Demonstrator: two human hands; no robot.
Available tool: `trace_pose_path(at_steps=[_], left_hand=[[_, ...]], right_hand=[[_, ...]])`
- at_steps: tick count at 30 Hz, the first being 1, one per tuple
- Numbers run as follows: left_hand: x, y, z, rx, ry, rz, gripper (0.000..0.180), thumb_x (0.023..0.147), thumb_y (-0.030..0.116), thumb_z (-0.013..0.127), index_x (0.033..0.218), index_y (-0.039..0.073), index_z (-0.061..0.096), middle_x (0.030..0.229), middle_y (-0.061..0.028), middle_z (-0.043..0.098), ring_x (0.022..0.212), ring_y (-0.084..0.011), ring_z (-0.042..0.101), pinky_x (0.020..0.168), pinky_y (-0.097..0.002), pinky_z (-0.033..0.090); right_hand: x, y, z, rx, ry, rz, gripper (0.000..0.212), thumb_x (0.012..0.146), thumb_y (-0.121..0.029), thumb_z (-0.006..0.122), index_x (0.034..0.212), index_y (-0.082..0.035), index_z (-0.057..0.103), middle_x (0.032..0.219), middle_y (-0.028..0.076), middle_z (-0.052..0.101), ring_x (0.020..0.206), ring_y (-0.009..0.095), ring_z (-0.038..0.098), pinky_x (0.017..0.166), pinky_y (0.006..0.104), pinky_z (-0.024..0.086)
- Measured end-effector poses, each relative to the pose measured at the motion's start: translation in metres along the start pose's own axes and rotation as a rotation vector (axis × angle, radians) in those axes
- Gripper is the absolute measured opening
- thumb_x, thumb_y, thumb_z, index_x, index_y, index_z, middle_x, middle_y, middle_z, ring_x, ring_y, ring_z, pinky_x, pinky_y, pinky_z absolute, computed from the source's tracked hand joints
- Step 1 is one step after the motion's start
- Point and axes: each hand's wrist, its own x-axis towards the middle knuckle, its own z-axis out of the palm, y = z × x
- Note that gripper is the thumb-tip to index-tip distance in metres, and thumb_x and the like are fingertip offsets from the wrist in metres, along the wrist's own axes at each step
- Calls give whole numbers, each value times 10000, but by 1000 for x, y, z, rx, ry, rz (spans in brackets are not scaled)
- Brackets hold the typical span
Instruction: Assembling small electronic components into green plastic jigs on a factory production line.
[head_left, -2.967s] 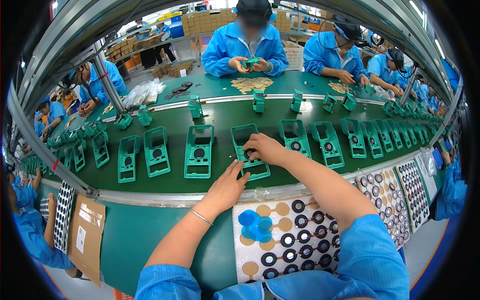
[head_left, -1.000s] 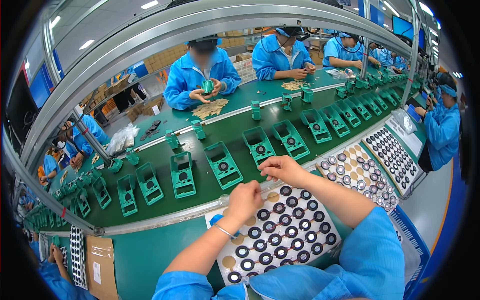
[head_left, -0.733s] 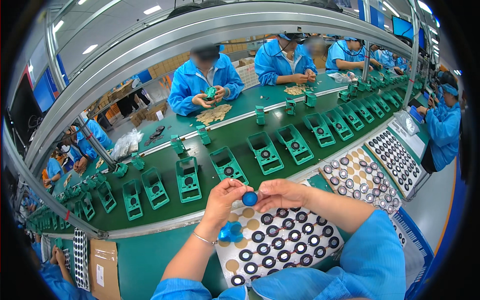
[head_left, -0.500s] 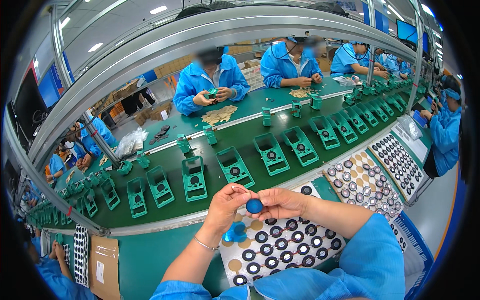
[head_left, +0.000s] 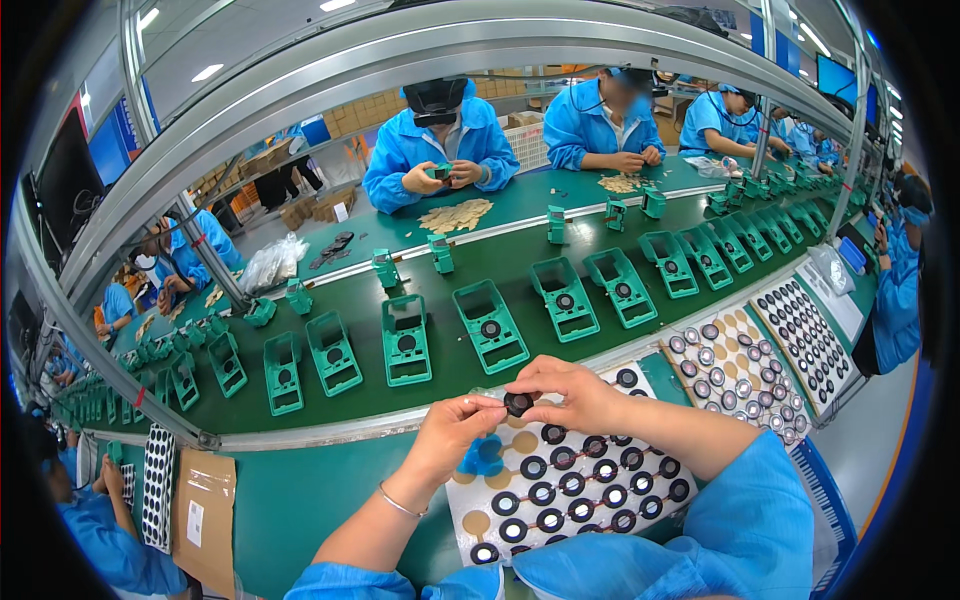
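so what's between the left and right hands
In the head view, a small round black piece sits between the left hand and the right hand.

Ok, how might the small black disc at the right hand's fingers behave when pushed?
The black disc is probably light, being small against the right hand. It shows no visible bend, so likely fairly stiff. Its round rim might let it roll on edge.

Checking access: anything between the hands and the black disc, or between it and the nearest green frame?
Nothing visible separates the left hand or right hand from the disc. Fingers and the metal rail lie between disc and frame.
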Motion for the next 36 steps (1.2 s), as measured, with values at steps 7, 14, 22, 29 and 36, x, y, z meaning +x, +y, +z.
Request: trace_pose_path(at_steps=[7, 14, 22, 29, 36], left_hand=[[3, -9, -8, -62, -15, 2, 115, 812, 73, 620, 899, -1, 634, 861, -53, 638, 721, -80, 536, 658, -205, 418], [3, -20, -10, -172, -30, -40, 100, 828, 81, 608, 871, -8, 623, 838, -40, 624, 772, -98, 562, 710, -209, 441], [2, -36, -25, 713, 78, 167, 120, 780, 160, 648, 792, 41, 654, 768, -24, 621, 681, -126, 517, 657, -246, 422], [3, -30, -19, 1375, 114, 445, 79, 714, 152, 644, 759, 115, 697, 745, -52, 568, 770, -258, 465, 734, -367, 396], [3, -14, -43, 1339, 276, 484, 70, 727, 127, 644, 761, 95, 696, 768, -56, 566, 784, -262, 479, 716, -369, 395]], right_hand=[[3, -13, 2, -271, 11, -140, 418, 702, -76, 708, 1099, -54, 580, 1040, 115, 538, 982, 284, 516, 811, 353, 463], [1, -13, 10, -62, -45, 106, 381, 766, -77, 675, 1131, -42, 570, 1045, 91, 551, 988, 218, 548, 854, 316, 458], [5, 15, -3, 498, 101, 493, 337, 803, -60, 651, 1125, -2, 569, 1004, 52, 609, 921, 102, 565, 826, 241, 456], [19, 23, 0, 615, 73, 451, 347, 817, -41, 628, 1147, 13, 536, 1036, 71, 599, 930, 117, 576, 850, 248, 467], [54, 28, 8, 237, 77, 353, 294, 804, -130, 658, 1075, -25, 613, 966, 60, 637, 858, 103, 577, 771, 261, 468]])
